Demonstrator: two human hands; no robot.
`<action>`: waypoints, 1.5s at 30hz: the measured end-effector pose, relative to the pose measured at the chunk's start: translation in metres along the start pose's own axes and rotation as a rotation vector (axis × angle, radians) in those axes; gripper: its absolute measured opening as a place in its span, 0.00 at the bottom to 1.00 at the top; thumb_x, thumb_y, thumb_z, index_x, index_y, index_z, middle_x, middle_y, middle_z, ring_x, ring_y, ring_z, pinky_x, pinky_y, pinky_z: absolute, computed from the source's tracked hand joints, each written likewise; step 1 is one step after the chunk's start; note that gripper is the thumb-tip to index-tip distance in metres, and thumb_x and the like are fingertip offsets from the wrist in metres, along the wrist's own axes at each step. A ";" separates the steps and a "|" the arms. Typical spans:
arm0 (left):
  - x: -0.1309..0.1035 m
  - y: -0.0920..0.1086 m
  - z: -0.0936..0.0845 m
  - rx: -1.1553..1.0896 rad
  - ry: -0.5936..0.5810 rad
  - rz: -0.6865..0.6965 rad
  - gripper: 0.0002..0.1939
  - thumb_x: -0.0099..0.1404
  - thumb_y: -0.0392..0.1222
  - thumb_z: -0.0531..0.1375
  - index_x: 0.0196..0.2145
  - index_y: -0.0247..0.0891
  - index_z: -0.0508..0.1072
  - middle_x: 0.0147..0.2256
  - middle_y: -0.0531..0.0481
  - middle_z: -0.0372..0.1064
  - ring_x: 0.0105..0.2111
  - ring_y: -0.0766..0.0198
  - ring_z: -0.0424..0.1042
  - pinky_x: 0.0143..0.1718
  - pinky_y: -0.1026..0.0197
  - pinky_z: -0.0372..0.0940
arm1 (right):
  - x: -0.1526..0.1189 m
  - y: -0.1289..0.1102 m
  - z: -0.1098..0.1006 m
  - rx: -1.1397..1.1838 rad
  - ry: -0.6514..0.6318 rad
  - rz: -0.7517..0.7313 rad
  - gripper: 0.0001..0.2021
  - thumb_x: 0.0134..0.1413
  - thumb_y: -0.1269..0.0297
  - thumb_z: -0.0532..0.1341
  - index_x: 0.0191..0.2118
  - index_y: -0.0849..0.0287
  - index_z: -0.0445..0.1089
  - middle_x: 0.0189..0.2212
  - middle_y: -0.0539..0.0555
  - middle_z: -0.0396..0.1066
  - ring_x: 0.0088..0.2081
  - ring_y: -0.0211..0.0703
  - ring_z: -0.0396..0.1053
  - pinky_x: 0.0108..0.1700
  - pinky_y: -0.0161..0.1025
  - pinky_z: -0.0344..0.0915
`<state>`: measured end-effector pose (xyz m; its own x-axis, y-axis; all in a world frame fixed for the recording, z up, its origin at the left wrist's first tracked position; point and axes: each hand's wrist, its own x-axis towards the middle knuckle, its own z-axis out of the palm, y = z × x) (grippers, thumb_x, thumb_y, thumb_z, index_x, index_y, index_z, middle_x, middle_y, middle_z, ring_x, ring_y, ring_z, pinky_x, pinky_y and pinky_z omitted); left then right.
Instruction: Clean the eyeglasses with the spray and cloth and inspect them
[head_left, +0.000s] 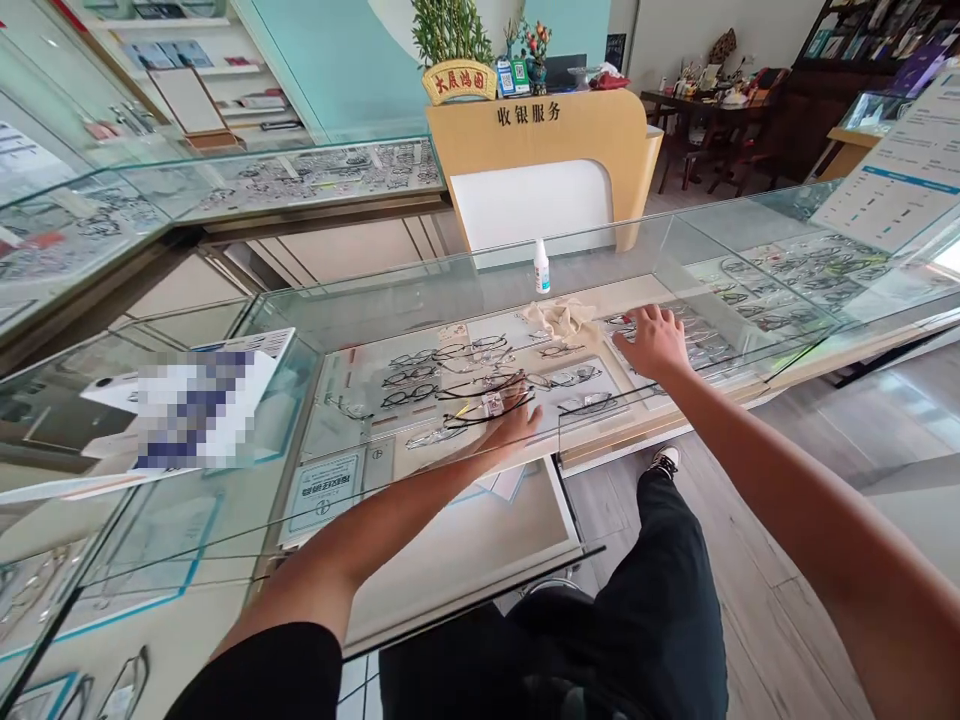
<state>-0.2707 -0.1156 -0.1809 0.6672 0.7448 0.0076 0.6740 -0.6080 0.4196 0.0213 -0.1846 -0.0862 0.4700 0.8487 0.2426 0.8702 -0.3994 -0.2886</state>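
Observation:
My left hand [516,418] reaches into the glass display case from the open back. Its fingers are bent round a pair of dark-framed eyeglasses [472,416] with a small tag, partly hiding them. Other eyeglasses [411,396] lie in rows on the white case floor. My right hand [657,342] is over the glass top with its fingers spread and nothing in them. Beside it on the glass sit a crumpled beige cloth [562,318] and a white spray bottle [541,268], standing upright.
An open drawer [465,555] juts out below the case, close to my legs. Papers [195,410] lie on the glass to the left. A sign stand [896,165] stands at the right. Beyond the case is a wooden cashier counter [547,130] with plants on it.

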 end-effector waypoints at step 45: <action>0.046 -0.026 -0.179 0.205 0.008 -0.050 0.33 0.81 0.67 0.51 0.41 0.41 0.86 0.70 0.42 0.76 0.68 0.32 0.61 0.70 0.31 0.54 | 0.006 0.011 0.009 0.042 0.002 -0.023 0.31 0.69 0.47 0.56 0.67 0.62 0.76 0.69 0.72 0.72 0.68 0.73 0.65 0.71 0.67 0.61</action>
<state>-0.3141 -0.0165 -0.0288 0.6292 0.7773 -0.0011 0.7573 -0.6127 0.2261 0.0322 -0.1802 -0.0961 0.4502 0.8568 0.2515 0.8738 -0.3648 -0.3215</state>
